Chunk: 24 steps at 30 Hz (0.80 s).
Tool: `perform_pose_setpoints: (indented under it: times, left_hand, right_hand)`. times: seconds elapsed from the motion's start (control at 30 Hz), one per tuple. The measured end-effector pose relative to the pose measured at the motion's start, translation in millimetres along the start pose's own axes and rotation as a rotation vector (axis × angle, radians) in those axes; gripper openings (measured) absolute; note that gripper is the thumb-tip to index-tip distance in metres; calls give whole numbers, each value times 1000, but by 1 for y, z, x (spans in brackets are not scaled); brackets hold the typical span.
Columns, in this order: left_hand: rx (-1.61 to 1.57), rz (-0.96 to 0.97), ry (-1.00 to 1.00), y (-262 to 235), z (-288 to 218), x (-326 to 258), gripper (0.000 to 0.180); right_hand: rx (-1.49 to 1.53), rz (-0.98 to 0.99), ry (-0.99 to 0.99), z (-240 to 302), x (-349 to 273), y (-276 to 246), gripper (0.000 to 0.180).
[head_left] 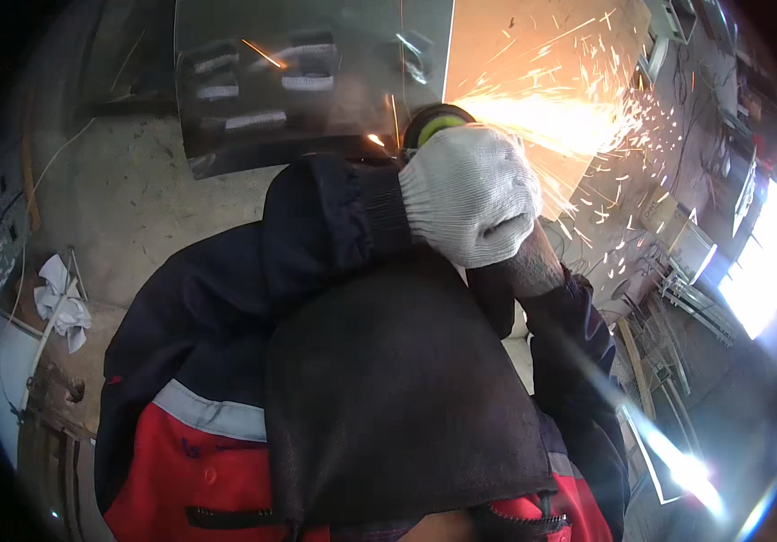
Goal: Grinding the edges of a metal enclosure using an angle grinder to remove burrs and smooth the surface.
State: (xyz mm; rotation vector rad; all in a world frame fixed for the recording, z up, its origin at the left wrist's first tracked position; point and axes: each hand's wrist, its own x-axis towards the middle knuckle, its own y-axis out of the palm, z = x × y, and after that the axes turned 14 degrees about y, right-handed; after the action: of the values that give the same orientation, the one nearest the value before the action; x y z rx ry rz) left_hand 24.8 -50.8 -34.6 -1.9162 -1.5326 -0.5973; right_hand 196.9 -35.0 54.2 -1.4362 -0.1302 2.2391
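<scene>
My left hand [465,194], in a white knit glove, is closed around an angle grinder whose body is mostly hidden beneath it. The grinder's disc [440,125], dark-rimmed with a yellow-green middle, shows just beyond the knuckles. My right forearm [537,266] comes up from the lower right with a bare wrist. It meets the left glove, which hides the right hand's fingers. Bright sparks [560,117] stream rightward from the disc. Beside it lies a dark grey metal sheet [361,81] with several slot-like marks, and its edge adjoins a panel [488,45] lit orange.
A dark face-shield-like flap or apron [397,388] hangs in front of my chest. White crumpled cloth [63,303] lies at the left near a thin cable. Metal frames and bars [691,303] crowd the right side, close to a bright window-like opening [767,257].
</scene>
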Motion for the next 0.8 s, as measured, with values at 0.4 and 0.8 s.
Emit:
perform_pose_setpoints:
  times: [0.4, 0.8]
  left_hand:
    - [-27, -160, 31, -34, -14, 5, 27]
    - [18, -326, 123, -20, -3, 8, 7]
  right_hand:
    - [-19, 51, -73, 19, 13, 2, 38]
    - [185, -62, 41, 8, 5, 8, 48]
